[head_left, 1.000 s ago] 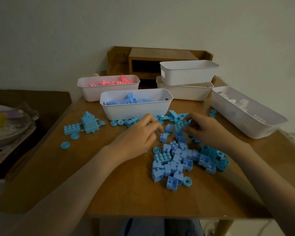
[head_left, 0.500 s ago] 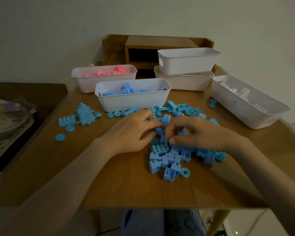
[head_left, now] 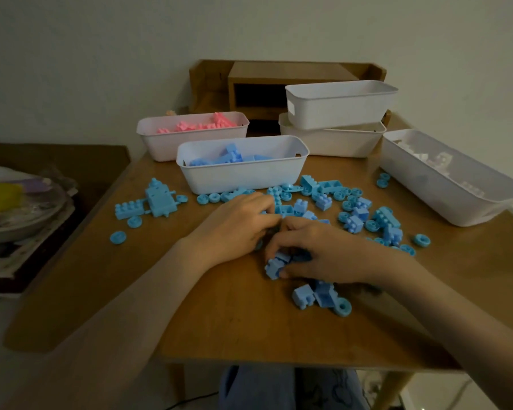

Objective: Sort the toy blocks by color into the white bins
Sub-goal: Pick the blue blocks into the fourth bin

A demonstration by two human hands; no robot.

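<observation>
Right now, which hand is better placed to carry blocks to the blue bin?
Probably the right hand: it grips blue blocks. The left hand lies nearer the blue bin, but its grip is hidden.

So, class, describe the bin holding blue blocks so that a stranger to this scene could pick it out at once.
On the wooden table, find the bin with pink blocks at the far left. Just in front of it, slightly right, stands the bin with blue blocks. It is the only bin holding blue pieces, with loose blue blocks strewn along its front wall.
</observation>
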